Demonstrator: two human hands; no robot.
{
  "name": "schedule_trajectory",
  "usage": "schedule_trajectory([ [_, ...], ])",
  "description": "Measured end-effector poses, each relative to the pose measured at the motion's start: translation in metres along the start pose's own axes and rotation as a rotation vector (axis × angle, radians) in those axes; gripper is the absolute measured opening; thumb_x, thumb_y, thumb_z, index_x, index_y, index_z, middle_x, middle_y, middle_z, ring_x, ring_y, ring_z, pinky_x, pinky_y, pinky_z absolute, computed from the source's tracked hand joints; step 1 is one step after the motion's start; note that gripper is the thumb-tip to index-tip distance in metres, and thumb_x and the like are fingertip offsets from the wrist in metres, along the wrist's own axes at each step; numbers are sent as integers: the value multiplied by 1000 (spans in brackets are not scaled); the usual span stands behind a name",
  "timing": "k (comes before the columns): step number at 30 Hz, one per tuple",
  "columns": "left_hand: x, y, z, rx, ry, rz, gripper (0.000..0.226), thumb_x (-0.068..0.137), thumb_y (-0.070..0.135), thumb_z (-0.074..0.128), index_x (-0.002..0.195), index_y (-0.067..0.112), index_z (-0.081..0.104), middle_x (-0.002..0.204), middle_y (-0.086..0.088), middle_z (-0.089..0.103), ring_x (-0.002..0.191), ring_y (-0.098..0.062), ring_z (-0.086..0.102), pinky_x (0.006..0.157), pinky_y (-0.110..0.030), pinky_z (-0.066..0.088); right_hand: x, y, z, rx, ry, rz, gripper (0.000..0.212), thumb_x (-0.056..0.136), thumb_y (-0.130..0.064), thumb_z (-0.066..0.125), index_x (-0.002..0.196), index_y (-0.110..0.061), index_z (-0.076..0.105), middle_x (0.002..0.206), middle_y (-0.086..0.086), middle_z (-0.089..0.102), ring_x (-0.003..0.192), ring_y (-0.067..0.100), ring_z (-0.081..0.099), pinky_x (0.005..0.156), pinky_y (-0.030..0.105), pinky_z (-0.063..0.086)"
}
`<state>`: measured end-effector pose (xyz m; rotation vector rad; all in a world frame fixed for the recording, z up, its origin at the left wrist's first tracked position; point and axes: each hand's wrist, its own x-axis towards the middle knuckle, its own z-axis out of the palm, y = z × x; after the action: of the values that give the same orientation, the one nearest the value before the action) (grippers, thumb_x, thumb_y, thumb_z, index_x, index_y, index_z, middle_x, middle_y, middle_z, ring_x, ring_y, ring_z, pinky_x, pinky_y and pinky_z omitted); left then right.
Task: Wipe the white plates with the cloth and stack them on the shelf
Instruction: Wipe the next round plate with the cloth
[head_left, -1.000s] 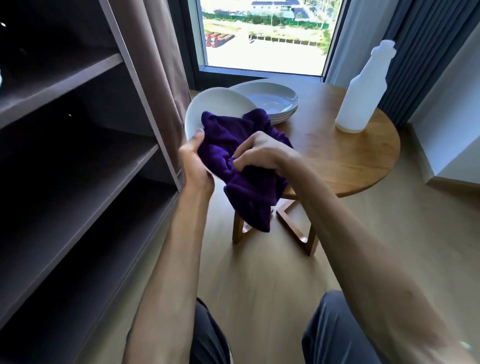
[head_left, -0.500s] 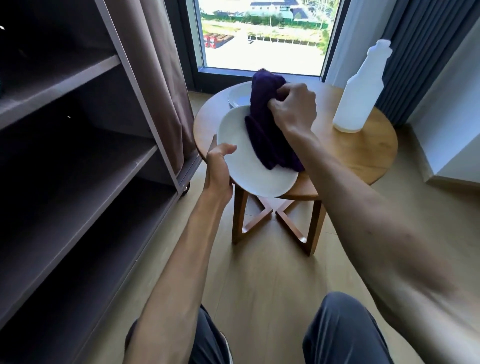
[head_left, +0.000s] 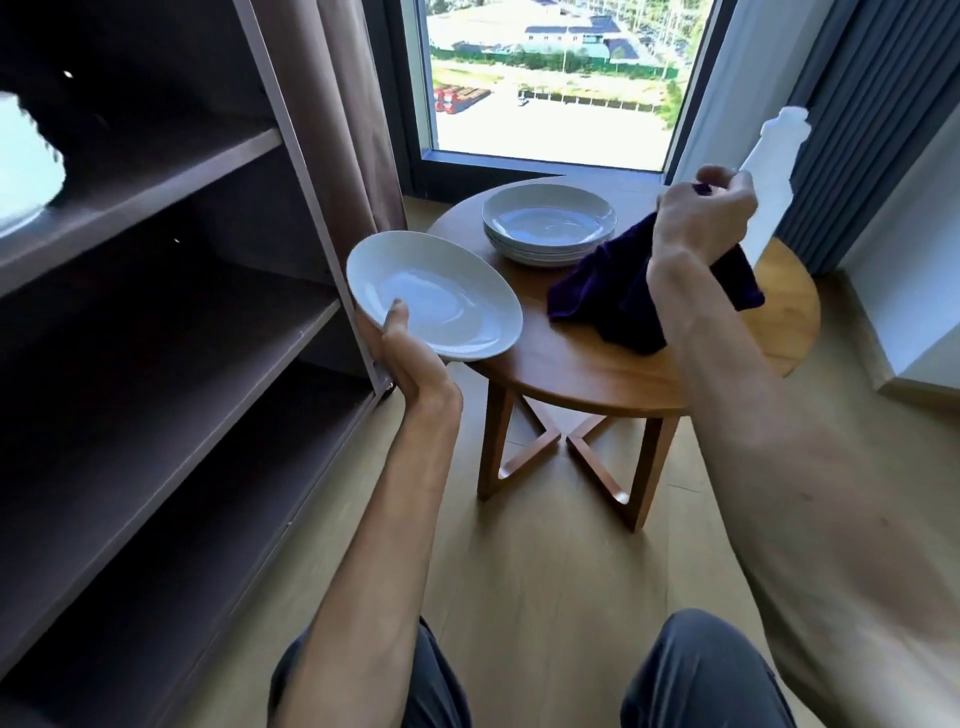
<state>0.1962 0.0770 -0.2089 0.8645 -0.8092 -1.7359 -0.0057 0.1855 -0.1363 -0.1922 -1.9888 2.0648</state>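
Head view, looking down past both forearms: the left hand (head_left: 400, 348) holds a white plate (head_left: 434, 293) by its near rim, thumb curled over the edge onto the inner face and fingers hidden beneath. That plate is in the air between the dark shelf unit (head_left: 171, 291) and the round wooden counter (head_left: 587, 374), its hollow side turned up and tipped toward the camera; its oval outline runs from upper left to lower right. A stack of white plates (head_left: 549, 223) sits on the far part of the counter, level, hollows up. The right hand (head_left: 701, 213) is raised above the counter's right side, fingers closed round the top of a dark purple cloth (head_left: 628, 296), which hangs down with its lower folds close to or resting on the counter; which of the two cannot be told. A white plastic bottle (head_left: 774, 176) stands upright behind that hand, with no label or writing readable on it. Something white (head_left: 26, 171) shows at the shelf unit's upper left edge, too cropped to tell.
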Motion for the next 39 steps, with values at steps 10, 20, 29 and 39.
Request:
schedule_trajectory([
  [10, -8, -15, 12, -135, -57, -245, 45, 96, 18, 50, 140, 21, 54, 118, -8, 69, 107, -28, 67, 66, -29, 60, -71, -17, -4, -164, -1334, 31, 43, 91, 14, 56, 124, -10, 68, 108, 15, 76, 100, 23, 75, 85, 39, 62],
  [20, -18, -17, 22, -398, -53, -355, 34, 90, 11, 43, 115, 21, 63, 110, -12, 69, 102, -35, 66, 87, -43, 58, -71, 44, -12, -363, -592, 9, 80, 61, -56, 85, 128, -19, 62, 119, 1, 69, 112, 23, 64, 100, 40, 53],
  [29, -29, -20, 36, -286, -207, -296, 30, 83, 4, 40, 93, 13, 66, 92, -8, 67, 89, -31, 63, 97, -44, 50, -68, 61, -19, 100, -647, 574, 53, 63, 2, 85, 113, 2, 67, 102, 20, 76, 88, 37, 75, 78, 53, 63],
  [39, 4, 1, 20, 20, -483, -103, 70, 71, 16, 60, 141, 11, 53, 129, -12, 68, 118, -32, 65, 91, -42, 58, -75, 51, -18, 221, -435, 425, 22, 76, -2, 82, 79, -10, 61, 82, 7, 68, 79, 28, 68, 78, 42, 61],
])
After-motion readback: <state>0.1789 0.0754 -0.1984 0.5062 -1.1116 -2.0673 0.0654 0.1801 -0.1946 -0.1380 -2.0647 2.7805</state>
